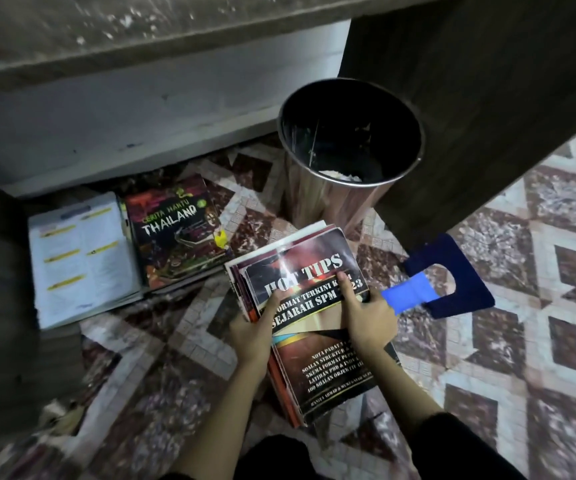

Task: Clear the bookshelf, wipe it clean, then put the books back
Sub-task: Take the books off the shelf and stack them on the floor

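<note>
**A:** Where are the books?

**B:** A stack of books (331, 368) sits on the near side of the metal bin (328, 199), low over the patterned floor (522, 341). The top cover reads HOT TIPS. I cannot tell whether the stack rests on the tiles or is lifted off them.

**A:** Who has hold of it?

**B:** Both hands. The left hand (250, 332) grips the edge facing away from the bin's right side, with the thumb on the cover and the fingers curled underneath. The right hand (371, 322) clamps the opposite edge the same way: thumb flat on the cover, fingers wrapped round the side.

**A:** Anything else around the bin?

**B:** 2 more books lie left of the bin and a little nearer than it. One is a dark Thailand book (175, 237). Further from the bin, touching it, is an open book (82, 258) with pale pages. Right of the bin and nearer, a blue pad (466, 289) with a cut-out hole lies on the tiles, just beside the right hand.

**A:** And the shelf?

**B:** The bookshelf (124, 71) runs behind and left of the bin, its top board speckled. A dark panel (487, 116) stands right against the bin's right side.
</note>
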